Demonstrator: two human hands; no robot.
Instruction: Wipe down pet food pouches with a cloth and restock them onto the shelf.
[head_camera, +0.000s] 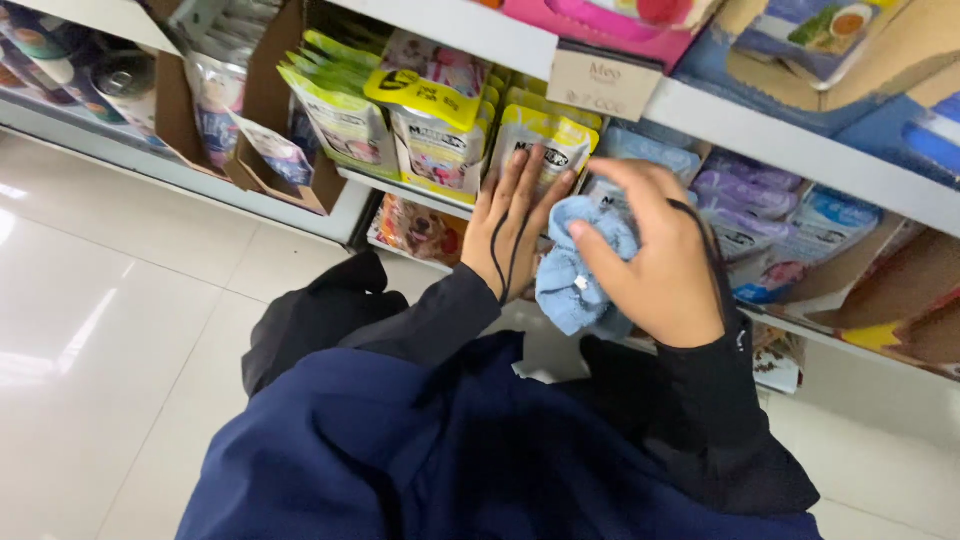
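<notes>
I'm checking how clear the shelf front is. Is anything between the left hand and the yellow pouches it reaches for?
Nothing visible does. The left hand lies flat with its fingertips already on the yellow pouches. The right hand, holding a light blue cloth, sits beside it, not in front. A thin black cord crosses the left hand's back.

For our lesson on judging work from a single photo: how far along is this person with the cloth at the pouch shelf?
Done: nothing can be told; no wiped patch shows. In hand: the right hand grips a bunched blue cloth at the shelf, and the left hand lies flat against the yellow pouches. Left: the green pouches and purple pouches stand untouched.
</notes>
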